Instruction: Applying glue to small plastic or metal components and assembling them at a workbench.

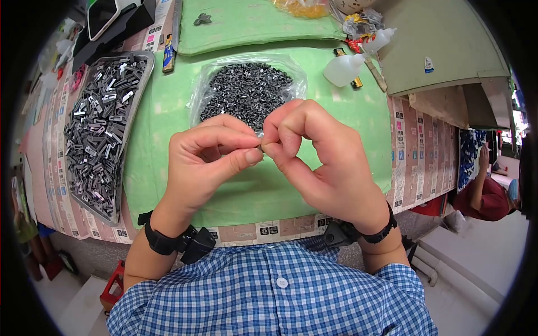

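Note:
My left hand (210, 154) and my right hand (319, 154) meet over the green mat, fingertips pinched together. Between them is a tiny dark piece, mostly hidden by the fingers, so its kind and which hand grips it more firmly cannot be made out. Just beyond the fingertips lies a clear plastic bag (300, 84) spread around a heap of small black and metallic parts (246, 92). To the left stands a metal tray (147, 73) filled with long grey and black pieces with shiny inserts (98, 134). Both wrists wear black straps with small devices.
Two white squeeze bottles (343, 70) stand at the back right near a battery-like cylinder (356, 83). A blue and gold item (168, 54) lies beside the tray. A second green pad (252, 28) is at the back. A person in a dark red top (482, 196) sits at the far right.

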Action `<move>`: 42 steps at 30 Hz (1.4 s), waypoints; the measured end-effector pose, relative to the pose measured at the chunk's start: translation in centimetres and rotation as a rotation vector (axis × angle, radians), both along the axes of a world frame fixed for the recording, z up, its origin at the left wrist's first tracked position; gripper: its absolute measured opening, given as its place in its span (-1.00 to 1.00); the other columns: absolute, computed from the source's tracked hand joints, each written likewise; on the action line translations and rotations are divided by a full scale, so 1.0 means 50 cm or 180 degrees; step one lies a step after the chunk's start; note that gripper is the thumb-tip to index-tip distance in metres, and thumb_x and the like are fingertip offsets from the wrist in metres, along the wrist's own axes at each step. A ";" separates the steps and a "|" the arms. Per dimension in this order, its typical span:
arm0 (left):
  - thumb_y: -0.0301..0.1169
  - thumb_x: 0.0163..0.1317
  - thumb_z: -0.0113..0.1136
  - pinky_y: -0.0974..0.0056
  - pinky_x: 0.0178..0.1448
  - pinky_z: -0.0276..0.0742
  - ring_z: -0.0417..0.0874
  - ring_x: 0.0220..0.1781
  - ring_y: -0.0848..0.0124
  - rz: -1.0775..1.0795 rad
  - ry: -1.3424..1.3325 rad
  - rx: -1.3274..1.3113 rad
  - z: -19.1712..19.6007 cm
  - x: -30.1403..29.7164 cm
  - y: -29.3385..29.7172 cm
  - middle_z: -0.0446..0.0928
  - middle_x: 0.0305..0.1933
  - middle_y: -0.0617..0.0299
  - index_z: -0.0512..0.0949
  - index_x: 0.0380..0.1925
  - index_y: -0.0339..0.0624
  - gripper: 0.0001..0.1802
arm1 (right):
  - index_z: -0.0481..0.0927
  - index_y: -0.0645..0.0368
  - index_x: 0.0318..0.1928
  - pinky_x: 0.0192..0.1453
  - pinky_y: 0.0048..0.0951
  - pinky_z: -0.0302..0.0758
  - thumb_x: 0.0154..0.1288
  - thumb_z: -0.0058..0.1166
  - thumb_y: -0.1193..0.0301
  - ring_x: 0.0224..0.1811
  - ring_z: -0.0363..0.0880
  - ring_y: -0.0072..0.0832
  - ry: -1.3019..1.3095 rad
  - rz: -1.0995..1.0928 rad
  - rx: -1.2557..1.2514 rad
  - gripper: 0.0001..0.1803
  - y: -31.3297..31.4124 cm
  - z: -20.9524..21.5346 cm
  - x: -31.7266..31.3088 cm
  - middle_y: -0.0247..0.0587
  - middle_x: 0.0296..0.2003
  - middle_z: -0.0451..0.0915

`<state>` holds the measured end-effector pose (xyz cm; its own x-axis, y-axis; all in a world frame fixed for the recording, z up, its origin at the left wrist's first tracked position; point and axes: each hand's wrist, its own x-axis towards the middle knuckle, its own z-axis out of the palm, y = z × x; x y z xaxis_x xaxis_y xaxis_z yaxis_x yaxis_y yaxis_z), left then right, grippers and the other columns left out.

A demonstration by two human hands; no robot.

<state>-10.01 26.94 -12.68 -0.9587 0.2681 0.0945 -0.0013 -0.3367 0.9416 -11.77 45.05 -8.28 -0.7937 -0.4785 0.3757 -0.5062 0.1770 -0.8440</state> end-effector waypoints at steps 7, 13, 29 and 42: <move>-0.66 0.02 0.22 0.46 -0.23 0.53 0.57 -0.31 0.48 -0.0238 -0.0375 0.0218 0.007 -0.003 -0.001 0.54 -0.30 0.15 0.60 -0.36 -0.33 -0.85 | 0.29 0.24 -0.42 -0.34 -0.50 0.41 -0.03 -0.01 0.73 -0.45 0.44 -0.42 -0.0580 0.0075 -0.0118 -0.80 0.010 0.004 -0.005 -0.24 -0.51 0.40; -0.58 0.10 0.18 0.39 -0.24 0.58 0.63 -0.32 0.39 -0.0513 -0.0855 0.0359 0.020 0.002 0.006 0.56 -0.34 0.14 0.53 -0.31 -0.32 -0.87 | 0.23 0.13 -0.47 -0.26 -0.61 0.40 0.05 0.03 0.73 -0.37 0.42 -0.63 -0.0859 0.0354 -0.0294 -0.72 0.019 0.011 -0.007 -0.20 -0.38 0.49; -0.52 0.14 0.17 0.42 -0.32 0.58 0.62 -0.40 0.41 -0.1064 -0.1141 0.1054 0.004 -0.002 -0.001 0.54 -0.40 0.11 0.46 -0.32 -0.29 -0.87 | 0.21 0.13 -0.46 -0.21 -0.54 0.44 0.04 0.05 0.76 -0.34 0.46 -0.55 -0.0505 0.0497 -0.0365 -0.68 0.024 0.006 -0.001 -0.11 -0.36 0.49; -0.51 0.14 0.16 0.41 -0.31 0.56 0.60 -0.38 0.43 -0.0923 -0.1034 0.1062 0.008 -0.004 0.000 0.53 -0.41 0.14 0.47 -0.31 -0.29 -0.87 | 0.20 0.15 -0.39 -0.23 -0.50 0.49 0.03 0.05 0.78 -0.31 0.49 -0.48 0.0247 0.0130 -0.0264 -0.66 0.013 0.003 0.005 -0.06 -0.36 0.48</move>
<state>-10.21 26.96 -12.30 -0.8440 0.5319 -0.0689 -0.4114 -0.5595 0.7195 -11.52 45.72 -8.13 -0.7412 -0.4745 0.4748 -0.5759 0.0860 -0.8130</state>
